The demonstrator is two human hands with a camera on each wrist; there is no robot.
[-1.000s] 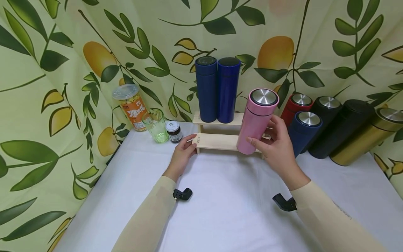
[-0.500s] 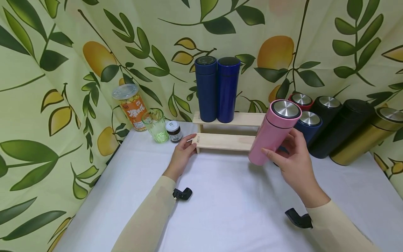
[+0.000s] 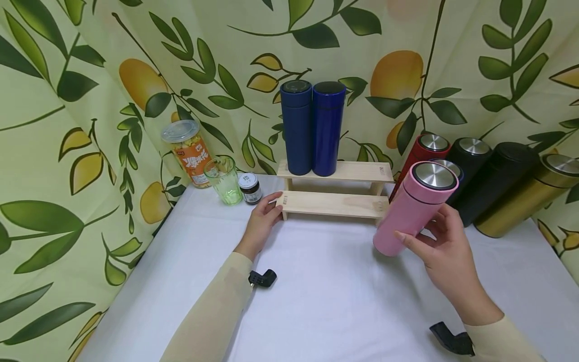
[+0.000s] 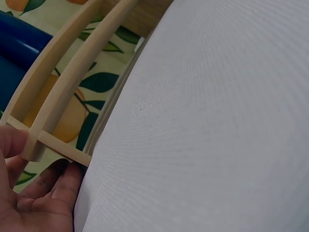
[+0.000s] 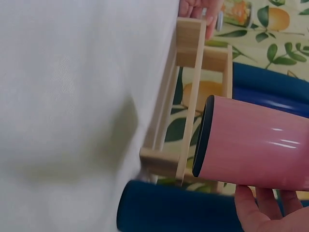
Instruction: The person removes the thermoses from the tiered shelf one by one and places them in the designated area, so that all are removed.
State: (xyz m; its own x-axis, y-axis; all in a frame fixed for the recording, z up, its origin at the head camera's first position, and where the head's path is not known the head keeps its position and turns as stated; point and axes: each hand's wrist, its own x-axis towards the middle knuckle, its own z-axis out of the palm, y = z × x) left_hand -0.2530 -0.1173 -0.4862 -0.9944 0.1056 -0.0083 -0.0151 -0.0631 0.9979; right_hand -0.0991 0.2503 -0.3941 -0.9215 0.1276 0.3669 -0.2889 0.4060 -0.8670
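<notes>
With the stepped wooden rack (image 3: 339, 203) as the middle of the dial and the curtain (image 3: 190, 30) at twelve, I see the pink bottle (image 3: 413, 211) out towards four o'clock. The person's right hand (image 3: 454, 264) grips it low on the body, thumb on the near side and fingers round behind. Its lid points up, and the right wrist view shows its dark base raised off the white cloth (image 3: 316, 301). At the rack's nine o'clock end the left hand (image 3: 261, 221) pinches the front board, which looks to me like steadying.

As for how far things have come, a matte blue bottle (image 3: 296, 133) and a glossy blue bottle (image 3: 328, 133) stand side by side on the upper board, left of its middle. The pink one rests on neither board, so I judge the work partway, its placing unfinished.

Round at three o'clock, off the rack, stand the red bottle (image 3: 418, 153), another blue bottle (image 5: 174, 208) partly hidden behind the pink one, two black bottles (image 3: 502, 176) and a gold bottle (image 3: 520, 203). Towards nine to ten o'clock sit a snack tub (image 3: 193, 158), a green glass (image 3: 223, 183) and a small dark jar (image 3: 250, 191), all untouched by either hand.
</notes>
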